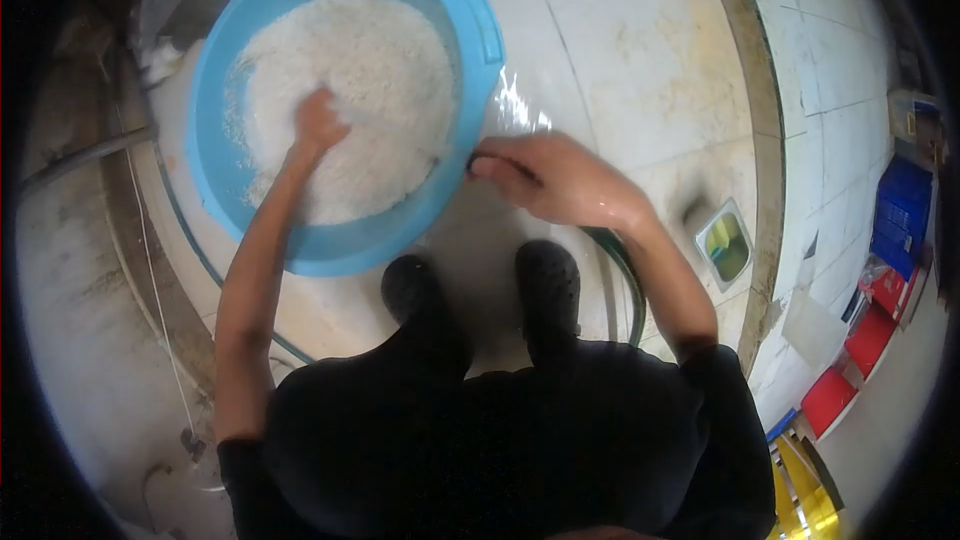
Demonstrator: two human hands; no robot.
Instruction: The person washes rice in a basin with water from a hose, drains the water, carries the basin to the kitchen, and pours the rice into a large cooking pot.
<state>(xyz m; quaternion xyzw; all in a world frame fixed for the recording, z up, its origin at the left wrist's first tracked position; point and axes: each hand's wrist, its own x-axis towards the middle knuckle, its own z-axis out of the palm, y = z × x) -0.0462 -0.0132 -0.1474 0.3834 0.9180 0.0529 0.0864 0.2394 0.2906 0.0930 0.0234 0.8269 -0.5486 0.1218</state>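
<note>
A large light-blue basin (480,25) stands on the tiled floor in front of me, holding a broad heap of white grains that look like rice (370,50). My left hand (320,122) reaches down into the rice; its fingers are blurred and partly hidden. At the basin's right rim, my right hand (560,178) is closed around the end of a dark green hose (622,258). The hose's dark tip points toward the basin, and a faint stream of water seems to run from it over the rice. The hose trails down behind my right forearm.
My dark clogs (548,285) are just below the basin. A small metal container (724,245) with something yellow-green sits on the right. A raised ledge (762,110) runs along that side. Farther right are a blue crate (900,215) and red containers (868,340). The floor (640,70) looks wet.
</note>
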